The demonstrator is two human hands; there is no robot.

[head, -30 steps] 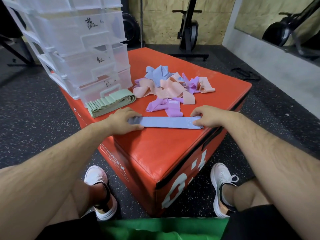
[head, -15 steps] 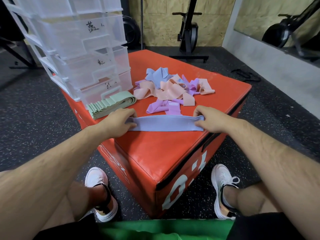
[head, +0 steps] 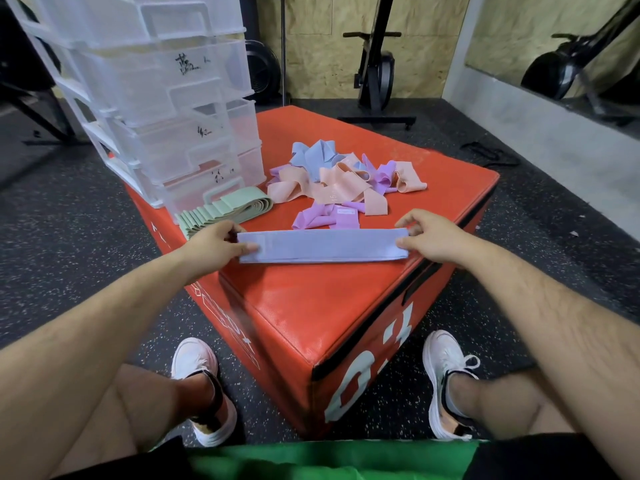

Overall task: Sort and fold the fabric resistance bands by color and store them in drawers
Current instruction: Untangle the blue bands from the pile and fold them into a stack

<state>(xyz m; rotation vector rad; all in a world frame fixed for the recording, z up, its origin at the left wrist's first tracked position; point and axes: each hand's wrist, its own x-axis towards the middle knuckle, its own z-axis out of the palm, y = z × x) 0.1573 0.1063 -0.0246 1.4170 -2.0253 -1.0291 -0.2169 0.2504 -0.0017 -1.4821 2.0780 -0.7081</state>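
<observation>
A light blue band (head: 323, 245) is stretched flat across the near part of the red box (head: 311, 306). My left hand (head: 213, 242) pinches its left end and my right hand (head: 427, 237) pinches its right end. Behind it lies a loose pile of pink, purple and blue bands (head: 343, 183). A neat stack of folded green bands (head: 225, 213) rests to the left, in front of the clear plastic drawer unit (head: 166, 109). All its drawers look shut, with handwritten labels on their fronts.
The red box stands on a dark speckled gym floor (head: 69, 237). My two feet in white shoes flank its near corner. An exercise machine (head: 375, 71) stands behind the box, and a grey wall ledge runs along the right.
Both hands have shifted from pressing the blue band flat to pinching its ends, and the band now sits a little wider and straighter between them. The camera has tilted slightly.
</observation>
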